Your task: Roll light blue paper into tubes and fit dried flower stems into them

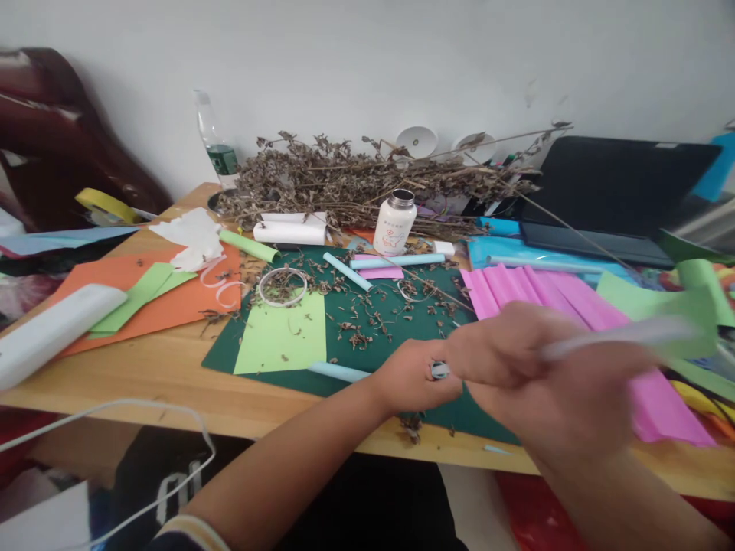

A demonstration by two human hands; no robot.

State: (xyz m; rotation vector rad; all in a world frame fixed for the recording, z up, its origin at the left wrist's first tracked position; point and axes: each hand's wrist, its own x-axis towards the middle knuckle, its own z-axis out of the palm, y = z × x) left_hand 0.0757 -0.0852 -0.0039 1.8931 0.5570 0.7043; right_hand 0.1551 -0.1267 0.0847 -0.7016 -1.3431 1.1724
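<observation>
Over the cluttered bench (172, 379), the left hand (416, 376) grips a blue roll (439, 371), which squeezing too hard could crush; the blurred right hand (545, 375) holds something white (623, 337) nearby.

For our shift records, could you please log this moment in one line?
Left hand: closed around light-blue tube; right hand: blurred, pale strip across it; green mat: dried leaves scattered; white bottle: uncapped
</observation>
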